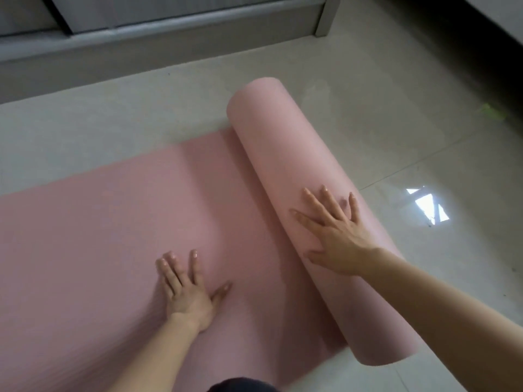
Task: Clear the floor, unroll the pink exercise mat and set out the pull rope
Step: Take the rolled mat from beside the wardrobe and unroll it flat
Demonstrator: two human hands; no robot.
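The pink exercise mat (93,236) is pinned by the flat left hand (188,295) while its roll (285,165) is pushed by the open-fingered right hand (336,236), nothing gripped.

Soft, dim daylight, a bright window glare on the glossy floor (396,131), wide-angle bending at edges.

The pink mat (85,250) runs off the left and bottom edges; a green speck (492,113) is unreadably blurred.
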